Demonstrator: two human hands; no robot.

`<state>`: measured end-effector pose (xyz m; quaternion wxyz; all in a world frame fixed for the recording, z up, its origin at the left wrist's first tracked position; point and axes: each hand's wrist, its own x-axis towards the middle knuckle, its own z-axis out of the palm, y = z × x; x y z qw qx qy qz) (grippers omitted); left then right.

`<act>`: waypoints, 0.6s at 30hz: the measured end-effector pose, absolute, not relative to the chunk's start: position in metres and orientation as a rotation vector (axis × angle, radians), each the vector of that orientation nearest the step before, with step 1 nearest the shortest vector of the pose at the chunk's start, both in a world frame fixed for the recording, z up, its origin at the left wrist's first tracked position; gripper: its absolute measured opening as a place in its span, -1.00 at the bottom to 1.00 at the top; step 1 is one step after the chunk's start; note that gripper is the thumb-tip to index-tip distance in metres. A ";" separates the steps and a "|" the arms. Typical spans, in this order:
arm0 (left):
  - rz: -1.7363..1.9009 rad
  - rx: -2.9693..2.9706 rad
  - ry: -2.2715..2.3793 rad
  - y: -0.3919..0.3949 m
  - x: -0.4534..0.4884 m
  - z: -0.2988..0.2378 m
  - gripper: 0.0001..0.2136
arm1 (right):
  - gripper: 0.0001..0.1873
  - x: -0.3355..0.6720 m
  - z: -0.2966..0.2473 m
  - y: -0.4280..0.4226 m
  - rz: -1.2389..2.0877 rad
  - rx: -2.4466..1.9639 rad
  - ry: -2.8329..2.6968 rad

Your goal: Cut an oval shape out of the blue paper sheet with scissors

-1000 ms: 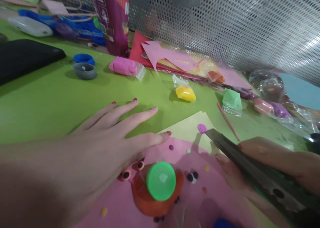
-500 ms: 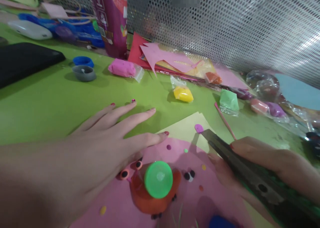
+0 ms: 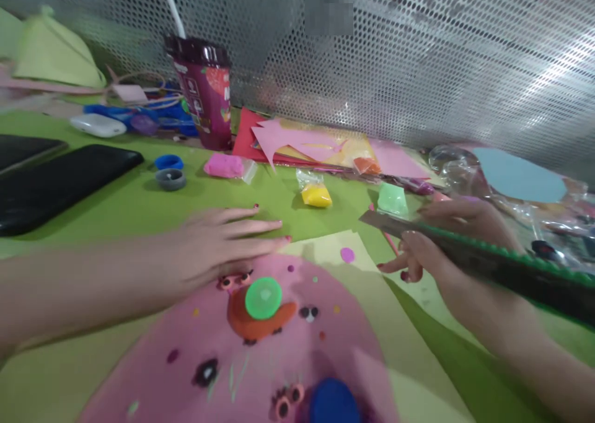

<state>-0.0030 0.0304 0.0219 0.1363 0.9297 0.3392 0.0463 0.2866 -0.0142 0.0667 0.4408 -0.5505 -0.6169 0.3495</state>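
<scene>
My left hand (image 3: 218, 243) lies flat with fingers stretched out, pressing the upper left edge of a pink paper sheet (image 3: 279, 373). On that sheet sits an orange clay figure (image 3: 253, 321) topped by a green disc (image 3: 263, 298), just below my left fingers. My right hand (image 3: 441, 240) is closed around a long dark tool with a green edge (image 3: 483, 259), held above the table to the right of the sheet. A blue clay lump (image 3: 332, 401) rests at the sheet's near edge.
Lumps of pink (image 3: 223, 165), yellow (image 3: 317, 195) and pale green clay (image 3: 393, 199) lie on the green table. A purple cup with a straw (image 3: 204, 91) stands at the back by coloured paper sheets (image 3: 307, 141). A black tablet (image 3: 60, 178) lies left. Perforated metal mesh (image 3: 418, 57) closes off the back.
The view has pulled back and tilted up, so more of the pink sheet and the table show. My right hand has lifted the tool higher and to the right. The left hand stays flat.
</scene>
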 end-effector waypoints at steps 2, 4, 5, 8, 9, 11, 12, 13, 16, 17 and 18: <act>0.090 2.674 1.049 0.036 -0.002 0.029 -0.61 | -0.81 0.296 0.064 -0.011 0.942 -1.282 -1.568; 0.075 2.700 1.048 0.042 -0.004 0.031 -0.63 | -0.78 0.308 0.061 -0.006 1.188 -1.178 -1.586; 0.070 2.725 1.011 0.044 -0.006 0.030 -0.64 | -0.77 0.313 0.060 -0.004 1.327 -1.129 -1.575; 0.068 2.767 0.953 0.049 -0.011 0.026 -0.60 | -0.83 0.322 0.059 0.004 1.559 -1.035 -1.526; 0.066 2.774 0.947 0.050 -0.012 0.026 -0.59 | -0.86 0.322 0.058 0.006 1.580 -1.038 -1.504; 0.044 2.780 0.947 0.050 -0.012 0.027 -0.58 | -0.85 0.320 0.056 0.007 1.563 -1.078 -1.447; 0.027 2.781 0.951 0.050 -0.012 0.028 -0.57 | -0.82 0.318 0.054 0.006 1.532 -1.121 -1.425; 0.009 2.780 0.958 0.049 -0.011 0.029 -0.57 | -0.81 0.316 0.052 0.004 1.501 -1.167 -1.426; -0.049 2.779 0.980 0.047 -0.009 0.032 -0.57 | -0.80 0.313 0.047 -0.001 1.420 -1.280 -1.542; -0.066 2.781 0.980 0.047 -0.009 0.032 -0.57 | -0.78 0.313 0.045 -0.002 1.359 -1.314 -1.587; -0.068 2.783 0.979 0.048 -0.009 0.031 -0.58 | -0.75 0.313 0.043 -0.002 1.274 -1.345 -1.619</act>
